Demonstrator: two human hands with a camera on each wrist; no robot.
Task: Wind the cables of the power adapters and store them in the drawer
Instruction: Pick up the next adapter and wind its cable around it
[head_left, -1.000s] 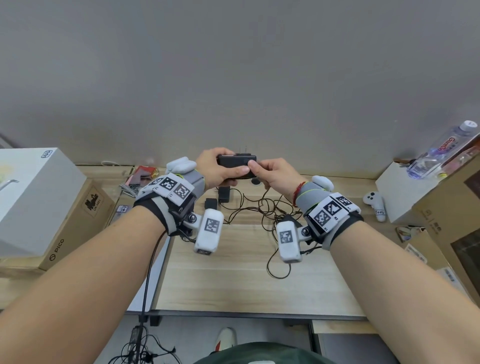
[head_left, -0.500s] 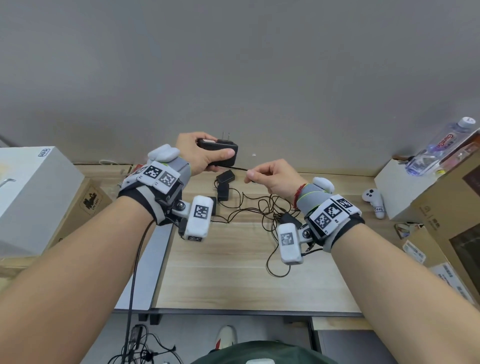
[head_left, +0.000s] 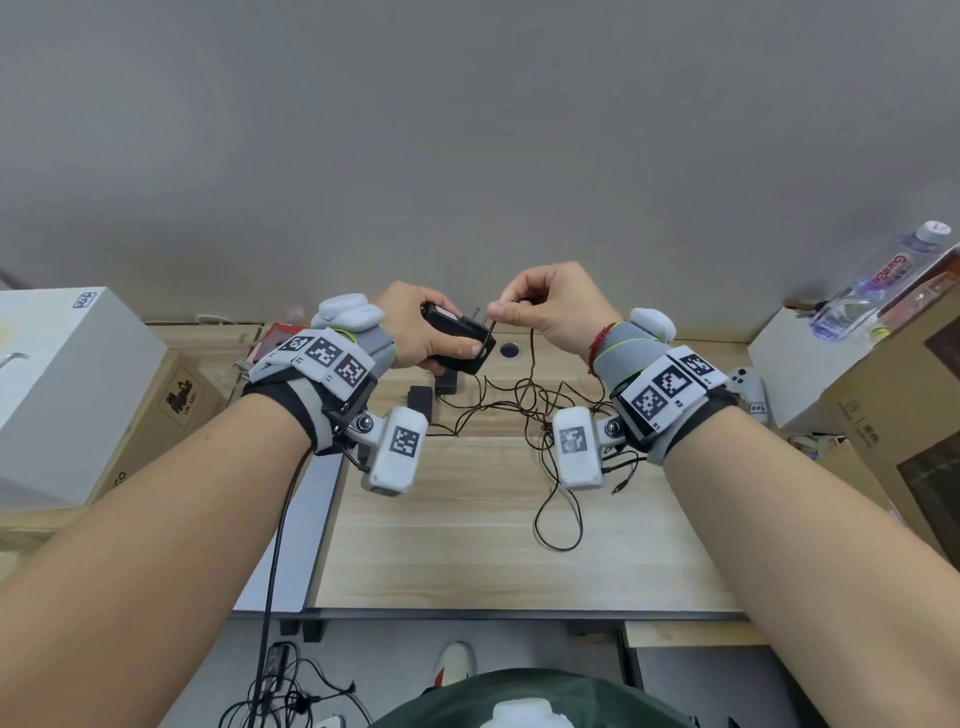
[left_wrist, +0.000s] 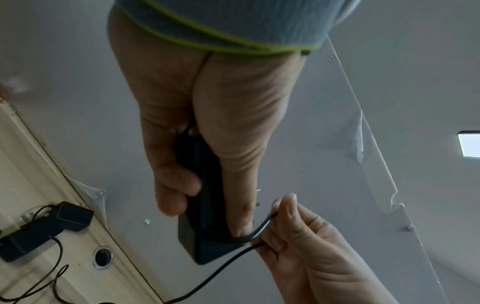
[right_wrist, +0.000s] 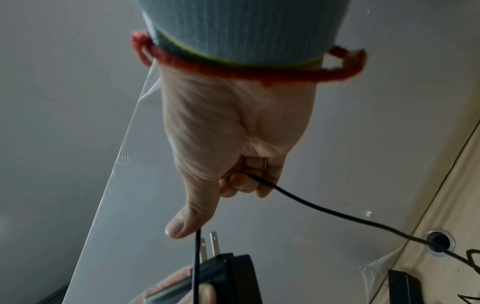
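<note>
My left hand grips a black power adapter above the back of the wooden desk, its two plug prongs pointing up. My right hand pinches the adapter's thin black cable just right of the prongs, with one turn lying over the adapter's end. The rest of the cable hangs down into a tangle on the desk. Two more black adapters lie on the desk below my left hand, also seen in the left wrist view.
A white box on cardboard boxes stands at the left. At the right are a white box, a cardboard box, a water bottle and a white controller. A cable hole sits near the wall.
My right hand rose from pulling the cable sideways and carried it up over the adapter's plug end. My left hand shifted right and tilted the adapter.
</note>
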